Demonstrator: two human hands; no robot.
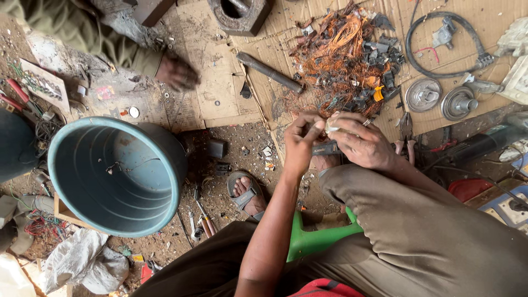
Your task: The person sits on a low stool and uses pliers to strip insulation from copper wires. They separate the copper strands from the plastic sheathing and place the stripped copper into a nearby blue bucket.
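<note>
Both hands meet mid-frame: left hand [301, 144] and right hand [360, 144] pinch a small pale part [331, 127]; stripping step, next needs firm pull apart.

- Your left hand [301, 144]: forearm reaching forward between your knees, wrist bent, fingertips pinched together.
- Your right hand [360, 144]: arm crossing over your right knee, fingers curled inward, tips meeting the left hand's.
</note>
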